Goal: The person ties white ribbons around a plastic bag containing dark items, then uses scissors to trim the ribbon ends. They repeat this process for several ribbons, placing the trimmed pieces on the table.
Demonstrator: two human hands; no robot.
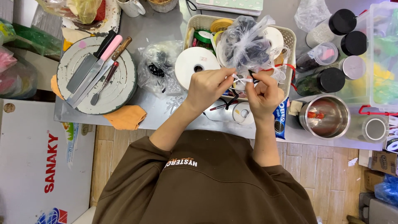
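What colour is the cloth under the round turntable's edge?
Orange; the cloth peeks out below the turntable, clearest in the head view.

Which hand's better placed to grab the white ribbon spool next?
Left, likely. The left hand is right beside the white ribbon spool at the basket's near left corner. The right hand is farther away, and both pinch a thin white ribbon under the clear bag.

Bright, even overhead light; soft shadows; mild glare on steel cup (326,116); slight edge distortion.
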